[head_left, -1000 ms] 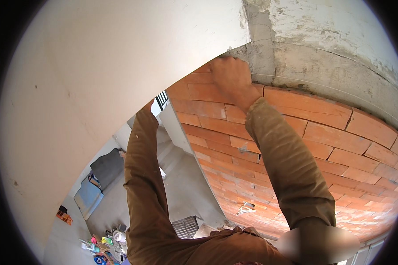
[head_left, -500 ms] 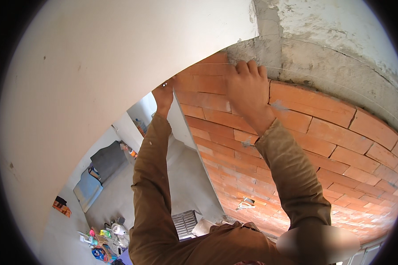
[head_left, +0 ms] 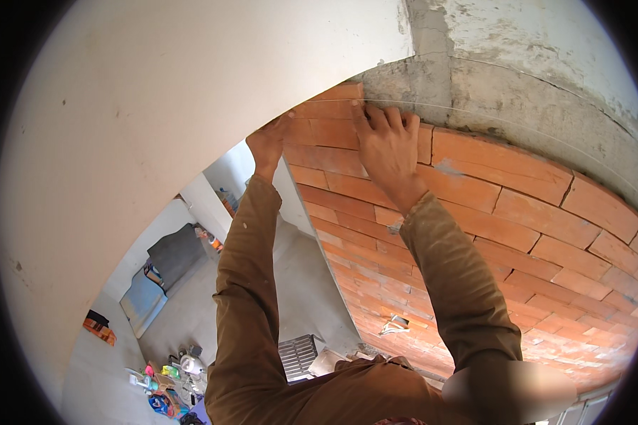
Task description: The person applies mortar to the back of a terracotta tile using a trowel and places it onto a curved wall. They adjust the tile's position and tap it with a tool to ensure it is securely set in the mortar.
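Observation:
A terracotta brick (head_left: 340,93) sits at the top left of the brick wall (head_left: 468,191), partly covered by a pale overhead surface. My right hand (head_left: 390,145) is at its right end, open, the index fingertip touching the brick's face. The other fingers of that hand bend over the wall's top edge and their tips are hidden. On the brick's left side my left hand (head_left: 267,147) reaches up with a finger stretched onto the brick; its other fingers are largely hidden. A thin string (head_left: 475,112) runs along the top course, passing close to my right fingertips.
Rough grey concrete (head_left: 489,92) borders the wall's top. The large pale surface (head_left: 191,85) overhangs on the left. Far below are a floor (head_left: 305,276), a dark grate (head_left: 298,356), a leaning blue panel (head_left: 143,301) and assorted items (head_left: 174,389).
My right hand has shifted slightly left and down, its index finger now extended onto the brick instead of curled. My left hand has moved slightly right, its finger reaching onto the brick.

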Demonstrator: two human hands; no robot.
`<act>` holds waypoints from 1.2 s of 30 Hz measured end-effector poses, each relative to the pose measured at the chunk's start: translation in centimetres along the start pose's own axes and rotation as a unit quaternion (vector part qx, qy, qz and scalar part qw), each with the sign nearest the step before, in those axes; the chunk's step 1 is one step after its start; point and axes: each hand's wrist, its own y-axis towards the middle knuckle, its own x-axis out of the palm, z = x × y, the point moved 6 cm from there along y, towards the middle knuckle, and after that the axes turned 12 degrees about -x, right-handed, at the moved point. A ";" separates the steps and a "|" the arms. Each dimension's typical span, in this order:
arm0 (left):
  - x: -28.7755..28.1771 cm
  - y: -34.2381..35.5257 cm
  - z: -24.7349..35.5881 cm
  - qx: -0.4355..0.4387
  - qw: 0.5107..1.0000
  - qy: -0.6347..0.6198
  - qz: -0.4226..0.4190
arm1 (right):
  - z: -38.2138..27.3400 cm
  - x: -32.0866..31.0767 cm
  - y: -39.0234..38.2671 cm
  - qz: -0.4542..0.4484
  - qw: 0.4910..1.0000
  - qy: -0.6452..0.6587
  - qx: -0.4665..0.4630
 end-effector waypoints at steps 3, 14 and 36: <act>0.3 -0.4 1.4 0.038 0.999 0.000 -0.003 | 0.1 0.1 -0.1 -0.016 1.000 0.003 0.010; 0.1 0.9 0.1 0.057 0.997 0.055 0.006 | 0.2 0.5 0.0 -0.049 0.998 0.001 0.034; -3.6 6.8 -5.7 0.047 0.992 0.086 0.083 | 0.4 0.3 -0.5 -0.002 0.999 0.031 0.014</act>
